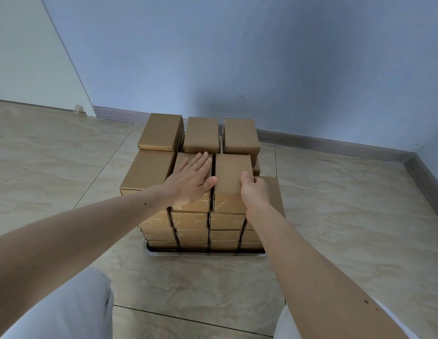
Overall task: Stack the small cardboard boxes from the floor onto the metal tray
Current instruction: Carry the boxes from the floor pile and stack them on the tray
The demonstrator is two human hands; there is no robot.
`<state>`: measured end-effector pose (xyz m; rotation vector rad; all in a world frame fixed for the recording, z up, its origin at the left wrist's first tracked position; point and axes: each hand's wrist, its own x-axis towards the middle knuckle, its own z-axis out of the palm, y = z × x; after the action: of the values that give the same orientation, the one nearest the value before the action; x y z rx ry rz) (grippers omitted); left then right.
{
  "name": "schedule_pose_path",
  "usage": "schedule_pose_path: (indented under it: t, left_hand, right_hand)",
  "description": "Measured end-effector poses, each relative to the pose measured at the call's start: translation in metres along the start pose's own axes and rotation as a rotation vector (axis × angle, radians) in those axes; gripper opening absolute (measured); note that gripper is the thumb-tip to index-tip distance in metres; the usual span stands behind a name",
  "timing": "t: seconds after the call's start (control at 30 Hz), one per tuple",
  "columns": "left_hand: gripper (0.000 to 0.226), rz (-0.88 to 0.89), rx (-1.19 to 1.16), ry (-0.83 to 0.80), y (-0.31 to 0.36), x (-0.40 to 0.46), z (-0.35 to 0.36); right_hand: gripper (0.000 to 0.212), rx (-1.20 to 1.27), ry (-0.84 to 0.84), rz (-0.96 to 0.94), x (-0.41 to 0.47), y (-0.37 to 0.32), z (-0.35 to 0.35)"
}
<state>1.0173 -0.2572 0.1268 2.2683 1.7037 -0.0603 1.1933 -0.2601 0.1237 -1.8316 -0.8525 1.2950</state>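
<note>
So the metal tray is sat on the tiled floor close to the wall, and it's pretty much buried: only its near rim can be seen under the stack of small cardboard boxes, which is piled several layers high in neat columns.

The left hand is laid flat, fingers straight and slightly spread, palm down on the top of the front middle box. Nothing is gripped by it, it's just pressed on the lid, with the thumb reaching across to the edge of the neighbouring box.

That neighbour, the front right box, is held by the right hand: the thumb is hooked over its top near the right edge, and the fingers are curled down the right side, mostly hidden. The two boxes are sat just beside each other on the top layer, a thin gap between them.

Behind them, three more boxes are lined up in the back row, one layer higher. A lower box is seen on the left, and another lower one on the right, touching the right wrist.

Pale trousers are visible at the bottom edge.
</note>
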Motion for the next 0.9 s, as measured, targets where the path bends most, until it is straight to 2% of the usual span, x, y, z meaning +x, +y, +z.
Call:
schedule_pose_path:
  t: [0.63, 0.9]
  left_hand:
    - [0.074, -0.051, 0.033, -0.013, 0.007, 0.004, 0.0]
    - [0.072, -0.044, -0.002, 0.005, 0.015, -0.001, -0.009]
  right_hand:
    - [0.053, -0.001, 0.016, 0.006, 0.006, 0.0, 0.002]
    - [0.063, -0.017, 0.051, -0.019, 0.003, -0.001, -0.002]
